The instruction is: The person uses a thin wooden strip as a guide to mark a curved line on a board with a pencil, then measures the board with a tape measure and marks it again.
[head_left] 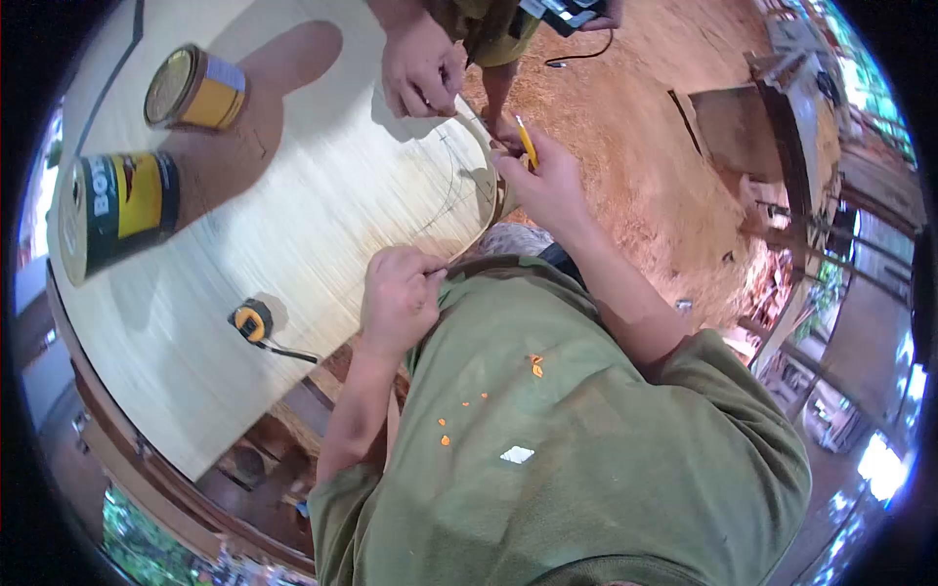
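Note:
My left hand is closed at the near edge of the pale wooden board, its fingertips pinched on the end of a thin bent strip. The strip curves along the board's rounded end. At the far side of the curve, my right hand is closed with a yellow pencil upright between its fingers. Its fingertips are by the strip; whether they press on it is hard to tell. Curved pencil lines mark the board inside the bend. Another person's hand pinches the strip's far end.
Left on the board stand a green and yellow can and a smaller yellow can. A tape measure lies near the front edge. The other person also holds a dark device with a cable. Sawdust-covered ground stretches to the right.

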Available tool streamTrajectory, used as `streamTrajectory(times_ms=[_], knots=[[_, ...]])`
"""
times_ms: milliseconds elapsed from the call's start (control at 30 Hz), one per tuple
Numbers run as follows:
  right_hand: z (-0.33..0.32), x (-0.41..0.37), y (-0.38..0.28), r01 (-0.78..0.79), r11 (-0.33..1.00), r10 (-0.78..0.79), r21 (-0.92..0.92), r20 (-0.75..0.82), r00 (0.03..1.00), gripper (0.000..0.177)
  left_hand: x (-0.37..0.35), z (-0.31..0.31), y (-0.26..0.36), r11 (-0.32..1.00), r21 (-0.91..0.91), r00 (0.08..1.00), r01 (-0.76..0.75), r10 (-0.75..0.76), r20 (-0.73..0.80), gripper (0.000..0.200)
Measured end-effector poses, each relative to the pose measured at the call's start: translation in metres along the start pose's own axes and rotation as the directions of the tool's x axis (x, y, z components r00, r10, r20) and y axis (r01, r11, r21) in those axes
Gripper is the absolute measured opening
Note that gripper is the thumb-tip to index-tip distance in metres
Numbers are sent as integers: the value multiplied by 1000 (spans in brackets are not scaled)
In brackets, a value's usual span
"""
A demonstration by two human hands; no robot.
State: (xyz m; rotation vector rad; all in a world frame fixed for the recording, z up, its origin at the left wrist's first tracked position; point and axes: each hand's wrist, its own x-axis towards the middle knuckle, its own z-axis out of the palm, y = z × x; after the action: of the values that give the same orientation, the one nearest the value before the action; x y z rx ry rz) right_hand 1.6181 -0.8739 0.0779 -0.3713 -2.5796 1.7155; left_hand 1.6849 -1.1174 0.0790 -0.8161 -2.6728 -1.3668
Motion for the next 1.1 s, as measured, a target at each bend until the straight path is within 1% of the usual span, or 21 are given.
streamTrajectory(times_ms=[100, 167, 233, 267, 333, 367, 433, 467, 533, 567, 633, 667, 700, 733, 767, 833, 867, 900, 967, 1033, 1100], knots=[[10, 17, 9, 74, 989, -81, -130, -48, 996, 31, 4, -3, -6, 999, -20, 999, -31, 31, 26, 11], [12, 26, 12, 20, 984, -33, -177, -70, 997, 34, 0, -1, -13, 996, -32, 996, -79, 80, 45, 14], [15, 44, 31, -103, 975, 112, 197, -36, 993, 36, 2, 1, -16, 992, -38, 992, -117, 119, 36, 15], [12, 47, 29, -109, 974, 121, 199, -49, 991, 36, 0, 1, -16, 991, -39, 991, -131, 132, 25, 17], [5, 53, 25, -185, 975, 181, 126, 41, 983, 28, -4, 2, -22, 985, -72, 987, -154, 157, 32, 15], [2, 54, 13, -182, 974, 180, 133, 25, 983, 28, -2, 2, -24, 980, -101, 984, -174, 178, 27, 16], [-4, 59, -11, -193, 977, 203, -92, 109, 973, 28, 0, 0, -22, 983, -80, 983, -168, 173, 56, 16], [-4, 64, -8, -193, 977, 201, -90, 99, 974, 28, -1, -1, -20, 988, -55, 986, -142, 146, 79, 18], [-3, 76, 3, -282, 945, 314, -164, 218, 924, 40, 0, -1, -22, 985, -57, 983, -163, 167, 75, 18], [-4, 73, -4, -285, 945, 315, -161, 216, 924, 40, -1, 0, -22, 983, -58, 981, -175, 179, 69, 19], [-8, 63, -28, -361, 930, 366, 74, -70, 928, 51, 0, 1, -19, 987, -39, 984, -158, 160, 73, 20], [-7, 63, -16, -362, 929, 367, 78, -68, 928, 51, 0, 0, -18, 990, -18, 987, -138, 139, 75, 22], [-7, 62, 1, -285, 870, 348, 402, -94, 933, 52, 0, 0, -17, 991, -14, 988, -136, 137, 76, 22], [-8, 64, 17, -170, 714, 341, 680, -124, 932, 55, 1, -1, -16, 992, -25, 989, -127, 129, 77, 22], [-7, 57, 16, -173, 709, 344, 683, -121, 931, 55, 2, -1, -16, 992, -36, 990, -118, 121, 79, 23], [1, 26, 5, -238, 827, 354, 509, -143, 924, 43, 3, -1, -15, 992, -32, 988, -120, 122, 89, 22], [12, 19, 9, -122, 744, 276, 656, -136, 951, 30, 3, 0, -16, 992, -32, 988, -124, 126, 88, 22], [16, 13, 11, -131, 737, 289, 663, -134, 948, 30, 2, 0, -17, 993, -30, 987, -118, 120, 102, 22], [18, 7, 9, -32, 783, 188, 621, -187, 964, 31, 1, 0, -20, 985, -53, 981, -165, 170, 94, 19], [16, 8, 11, -49, 748, 179, 662, -130, 975, 31, 2, 0, -20, 986, -49, 980, -161, 165, 107, 20], [18, 10, 8, -116, 792, 186, 600, -56, 981, 30, 2, 0, -18, 986, -48, 980, -158, 163, 115, 21]])
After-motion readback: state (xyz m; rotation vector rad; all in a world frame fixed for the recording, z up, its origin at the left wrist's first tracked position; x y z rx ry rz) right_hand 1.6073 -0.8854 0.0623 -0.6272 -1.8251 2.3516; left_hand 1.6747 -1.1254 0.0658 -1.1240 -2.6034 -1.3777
